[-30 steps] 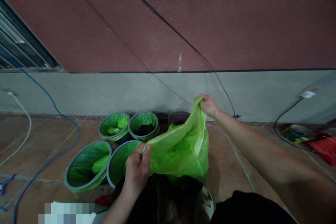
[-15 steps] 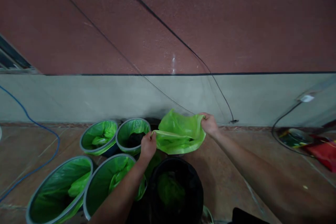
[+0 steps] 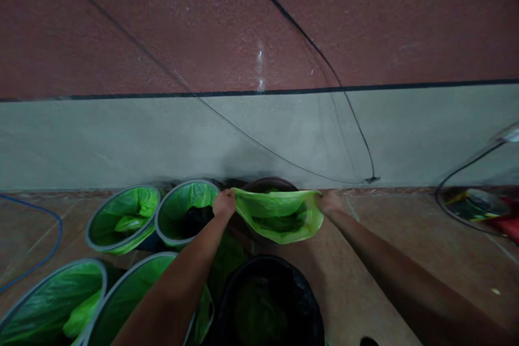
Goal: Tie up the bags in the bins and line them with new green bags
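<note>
A green plastic bag (image 3: 279, 221) is stretched between my two hands, its mouth spread wide toward me. My left hand (image 3: 224, 204) is closed on the left end of its rim, and my right hand (image 3: 329, 203) grips the right end. Behind and beneath the bag stands a dark round bin (image 3: 270, 183) against the wall; the bag hides most of it. Closer to me is a black bin (image 3: 314, 303) with a black liner and something green inside. My left forearm passes over part of a grey-rimmed bin (image 3: 121, 297) lined in green.
More green-lined bins stand at left: one back left (image 3: 91, 232), one beside it (image 3: 160, 221) with dark contents, one front left (image 3: 48, 265). A blue hose (image 3: 60, 227), wall cables (image 3: 357, 124) and a red item (image 3: 513, 230) are around.
The bag's mouth has been pulled wider and straighter between my hands, and the bag is lower, over the dark bin. My view has shifted, with the left bins lower and further left.
</note>
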### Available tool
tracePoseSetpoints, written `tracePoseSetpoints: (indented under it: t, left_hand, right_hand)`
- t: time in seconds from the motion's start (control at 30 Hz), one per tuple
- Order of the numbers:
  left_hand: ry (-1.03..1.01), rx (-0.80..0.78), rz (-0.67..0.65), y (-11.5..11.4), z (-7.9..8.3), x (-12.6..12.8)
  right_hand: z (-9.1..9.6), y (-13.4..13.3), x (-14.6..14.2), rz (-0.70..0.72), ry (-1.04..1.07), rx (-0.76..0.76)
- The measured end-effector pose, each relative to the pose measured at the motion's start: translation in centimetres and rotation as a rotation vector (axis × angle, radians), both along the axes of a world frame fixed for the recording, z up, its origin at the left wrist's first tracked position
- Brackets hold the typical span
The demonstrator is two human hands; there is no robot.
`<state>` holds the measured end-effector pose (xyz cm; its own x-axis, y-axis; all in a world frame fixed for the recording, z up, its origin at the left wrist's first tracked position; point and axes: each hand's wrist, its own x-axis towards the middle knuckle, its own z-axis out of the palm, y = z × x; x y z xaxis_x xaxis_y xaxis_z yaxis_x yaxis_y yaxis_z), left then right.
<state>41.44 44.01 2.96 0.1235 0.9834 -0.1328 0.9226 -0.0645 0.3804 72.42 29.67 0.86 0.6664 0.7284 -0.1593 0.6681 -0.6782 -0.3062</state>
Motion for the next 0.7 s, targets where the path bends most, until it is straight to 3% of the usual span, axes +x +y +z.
tracePoseSetpoints:
  t: [0.1,0.2,0.37,0.43,0.5,0.6,0.7]
  left_hand:
    - [0.046,-0.074,-0.004,1.6,-2.6,0.2]
    - [0.063,-0.088,-0.051,2.8,-4.2,0.7]
    - [0.022,0.05,-0.111,3.1,-3.6,1.6]
    - [-0.031,0.188,-0.219,2.5,-2.9,2.4]
    - [-0.055,0.266,-0.415,1.9,-2.5,3.6]
    - [0.052,0.232,-0.688,1.6,-2.6,5.5]
    - [0.221,0.18,-0.809,2.4,-3.1,6.4]
  right_hand:
    - [-2.3,0.6,0.6,0.054,0.007,-0.127]
    - [-3.3,1.2,1.7,0.081,0.02,-0.182]
    - [-1.9,2.3,2.3,0.148,0.02,-0.162]
    - [-0.9,3.3,1.0,0.276,-0.042,-0.036]
    - [-0.3,4.6,-1.0,0.465,-0.041,0.069]
    - [-0.3,6.6,-3.6,0.634,-0.046,-0.027]
    - [-0.7,7.6,-4.2,0.717,-0.114,-0.178]
